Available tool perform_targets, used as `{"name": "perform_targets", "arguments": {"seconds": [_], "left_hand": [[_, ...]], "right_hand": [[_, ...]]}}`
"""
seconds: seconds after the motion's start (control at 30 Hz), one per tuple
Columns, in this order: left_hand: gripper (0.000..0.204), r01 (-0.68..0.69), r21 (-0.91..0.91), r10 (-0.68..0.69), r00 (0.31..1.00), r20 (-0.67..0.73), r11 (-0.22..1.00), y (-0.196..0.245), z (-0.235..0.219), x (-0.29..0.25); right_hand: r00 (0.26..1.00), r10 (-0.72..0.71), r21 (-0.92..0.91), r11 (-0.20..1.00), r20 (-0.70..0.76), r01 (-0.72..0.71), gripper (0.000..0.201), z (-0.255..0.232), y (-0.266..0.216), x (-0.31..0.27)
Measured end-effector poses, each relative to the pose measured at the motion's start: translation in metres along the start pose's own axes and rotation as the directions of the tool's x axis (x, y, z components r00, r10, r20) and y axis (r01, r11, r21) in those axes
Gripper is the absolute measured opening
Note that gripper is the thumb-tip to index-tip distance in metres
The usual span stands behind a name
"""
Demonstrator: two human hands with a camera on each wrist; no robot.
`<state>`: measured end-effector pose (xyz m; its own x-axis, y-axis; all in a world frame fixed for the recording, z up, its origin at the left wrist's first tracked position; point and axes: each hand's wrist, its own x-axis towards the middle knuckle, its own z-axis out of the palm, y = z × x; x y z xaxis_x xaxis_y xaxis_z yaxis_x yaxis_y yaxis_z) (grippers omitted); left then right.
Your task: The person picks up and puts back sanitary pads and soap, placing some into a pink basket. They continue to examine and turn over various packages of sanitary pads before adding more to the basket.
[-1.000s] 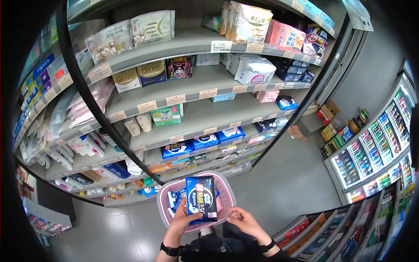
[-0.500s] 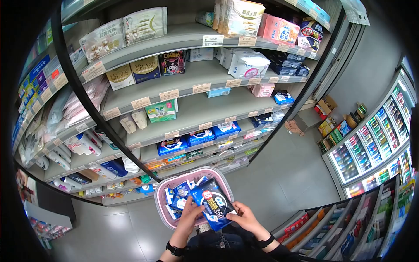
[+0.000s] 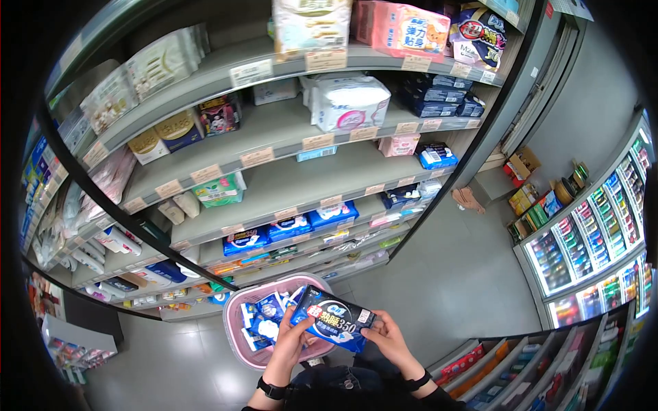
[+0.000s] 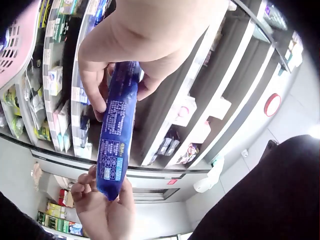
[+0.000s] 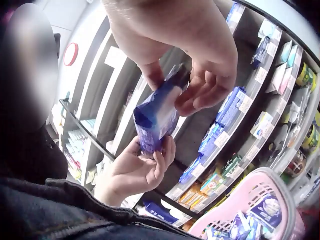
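A dark blue packet marked 350 (image 3: 334,318) is held flat between both hands, in front of the shelves and over the right edge of a pink basket (image 3: 235,329). The left hand (image 3: 289,342) pinches its left end, thumb on top. At the right end the right hand (image 3: 392,342) grips a corner between thumb and fingers. The left wrist view shows the packet (image 4: 116,130) edge-on with small print along its side. In the right wrist view its blue end (image 5: 150,120) shows between the hands.
Blue and white packets (image 3: 266,316) lie in the basket. Shelves (image 3: 267,198) of boxed and bagged goods stand ahead, with a row of blue packs (image 3: 289,227) low down. Drinks coolers (image 3: 582,240) are at the right, and another rack (image 3: 521,363) at the lower right.
The packet has moved from above the basket's middle to its right side and turned nearly horizontal. The right hand has come onto it. The head view has shifted closer to the shelves.
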<state>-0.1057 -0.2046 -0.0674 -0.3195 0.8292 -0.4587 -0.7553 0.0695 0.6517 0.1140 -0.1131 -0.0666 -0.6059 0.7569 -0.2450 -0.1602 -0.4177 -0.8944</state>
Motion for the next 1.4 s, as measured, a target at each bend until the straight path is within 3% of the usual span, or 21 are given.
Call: {"name": "perform_targets", "arguments": {"seconds": [0.13,0.3,0.4,0.5,0.6,0.7,0.8,0.83,0.9,0.93,0.97,1.0,1.07,1.23,1.4], "left_hand": [[0.042,0.030,0.026,-0.027,0.996,-0.083,0.999,-0.034,0.055,0.028],[0.051,0.109,0.098,-0.116,0.991,0.070,0.989,-0.088,0.111,0.070],[0.044,0.099,0.080,-0.107,0.989,0.103,0.992,-0.108,0.154,0.086],[0.041,0.066,0.118,-0.076,0.994,0.084,0.991,-0.123,0.172,0.104],[0.044,-0.001,0.070,0.004,0.999,-0.035,0.998,-0.118,0.180,0.112],[0.047,-0.091,0.035,0.097,0.968,-0.233,0.995,-0.105,0.149,0.126],[0.057,-0.268,0.016,0.248,0.867,-0.432,0.963,-0.074,0.114,0.123],[0.058,-0.312,-0.010,0.255,0.792,-0.554,0.950,-0.067,0.091,0.127],[0.078,-0.478,0.012,0.394,0.710,-0.584,0.878,-0.044,0.048,0.128],[0.071,-0.505,0.019,0.391,0.643,-0.658,0.863,-0.029,0.031,0.127],[0.056,-0.548,0.075,0.414,0.527,-0.742,0.833,-0.017,0.017,0.128],[0.056,-0.602,0.106,0.497,0.534,-0.683,0.792,0.000,0.002,0.127],[0.057,-0.605,0.176,0.485,0.396,-0.780,0.777,0.026,-0.038,0.139],[0.054,-0.603,0.227,0.500,0.334,-0.799,0.765,0.085,-0.092,0.175],[0.057,-0.556,0.272,0.512,0.335,-0.791,0.785,0.117,-0.128,0.212]], "right_hand": [[1.000,0.002,-0.017,1.000,-0.018,-0.002,0.042,-0.061,-0.025,0.014],[0.997,0.016,-0.048,0.999,-0.080,-0.020,0.043,-0.144,-0.060,0.024],[0.994,-0.011,-0.088,0.996,-0.110,0.001,0.044,-0.183,-0.081,0.027],[0.993,-0.005,-0.099,0.995,-0.121,-0.007,0.042,-0.214,-0.089,0.023],[0.988,0.096,-0.185,0.976,-0.121,-0.117,0.039,-0.229,-0.101,0.024],[0.991,0.086,-0.198,0.975,-0.102,-0.105,0.036,-0.235,-0.108,0.032],[0.992,0.093,-0.211,0.971,-0.085,-0.109,0.033,-0.236,-0.111,0.040],[0.992,0.093,-0.219,0.970,-0.082,-0.109,0.031,-0.236,-0.111,0.042],[0.993,0.097,-0.226,0.968,-0.073,-0.111,0.030,-0.234,-0.114,0.045],[0.993,0.091,-0.235,0.966,-0.072,-0.105,0.029,-0.235,-0.117,0.047],[0.994,0.083,-0.243,0.965,-0.073,-0.098,0.027,-0.235,-0.119,0.050],[0.994,0.083,-0.241,0.966,-0.072,-0.098,0.027,-0.237,-0.119,0.053],[0.995,0.042,-0.237,0.969,-0.094,-0.063,0.026,-0.239,-0.118,0.060],[0.994,0.048,-0.218,0.973,-0.100,-0.069,0.027,-0.228,-0.122,0.070],[0.991,0.061,-0.256,0.963,-0.118,-0.089,0.026,-0.218,-0.123,0.071]]}}
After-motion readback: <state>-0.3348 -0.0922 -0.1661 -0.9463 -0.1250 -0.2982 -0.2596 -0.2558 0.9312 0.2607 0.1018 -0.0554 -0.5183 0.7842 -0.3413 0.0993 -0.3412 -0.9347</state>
